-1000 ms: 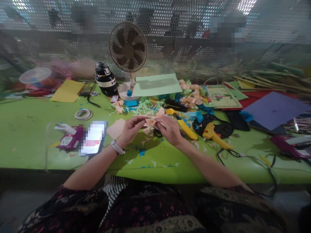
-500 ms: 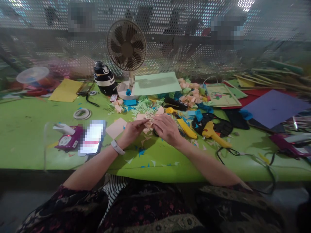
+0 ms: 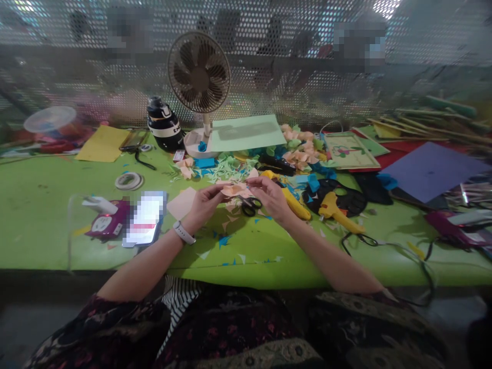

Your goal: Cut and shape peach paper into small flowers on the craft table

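Note:
My left hand (image 3: pixel 205 204) and my right hand (image 3: pixel 269 196) are raised a little above the green table (image 3: pixel 46 225), both pinching a small folded piece of peach paper (image 3: pixel 233 189) between their fingertips. My left wrist wears a white watch (image 3: pixel 183 233). Black-handled scissors (image 3: pixel 249 205) lie on the table just under the paper. A peach paper square (image 3: pixel 183 202) lies flat to the left of my left hand. Small paper offcuts are scattered below my hands.
A desk fan (image 3: pixel 199 77) and a black bottle (image 3: pixel 165 125) stand behind. A phone (image 3: pixel 145 219) and a pink device (image 3: pixel 103 220) lie left. A yellow glue gun (image 3: pixel 338 210), its cable, a yellow cutter (image 3: pixel 295 204), paper flowers and coloured sheets fill the right.
My hands pressed the peach paper down near the table half a second ago; now they have lifted it and spread slightly apart, uncovering the scissors beneath.

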The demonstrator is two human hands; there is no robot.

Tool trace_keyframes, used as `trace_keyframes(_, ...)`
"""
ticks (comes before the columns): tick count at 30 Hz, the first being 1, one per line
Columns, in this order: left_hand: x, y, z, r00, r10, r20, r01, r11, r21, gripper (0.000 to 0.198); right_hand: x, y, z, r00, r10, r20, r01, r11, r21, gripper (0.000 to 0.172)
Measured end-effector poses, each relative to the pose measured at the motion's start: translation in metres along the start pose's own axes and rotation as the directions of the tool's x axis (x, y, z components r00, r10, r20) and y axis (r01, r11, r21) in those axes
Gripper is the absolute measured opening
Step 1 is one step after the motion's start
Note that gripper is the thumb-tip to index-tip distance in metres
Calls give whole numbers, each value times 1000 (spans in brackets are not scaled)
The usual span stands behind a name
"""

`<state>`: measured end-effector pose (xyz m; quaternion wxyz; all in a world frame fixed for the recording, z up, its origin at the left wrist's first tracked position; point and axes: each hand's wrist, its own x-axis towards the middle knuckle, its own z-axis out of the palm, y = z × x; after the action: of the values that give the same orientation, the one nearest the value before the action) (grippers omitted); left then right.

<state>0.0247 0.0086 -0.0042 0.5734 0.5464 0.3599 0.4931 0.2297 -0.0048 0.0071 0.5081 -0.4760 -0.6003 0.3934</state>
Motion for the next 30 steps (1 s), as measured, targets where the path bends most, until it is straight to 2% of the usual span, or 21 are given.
trace_keyframes(5,1,-1,0,1000,2,10,-2,1000,1,41,-2,-3,1,996,79,46,-79,997,-7,29)
trace_keyframes(15,-1,0,-2,995,61,75,-73,983,169,37,0,-2,1,999,50,7,-51,999,15,23)
trace_keyframes(25,0,0,-2,997,34,62,-40,994,103,39,-1,-6,0,999,43,6,-43,999,12,21)
trace_keyframes(30,-1,0,-2,998,36,54,-42,992,123,38,0,-4,2,999,38,4,-38,999,21,21)
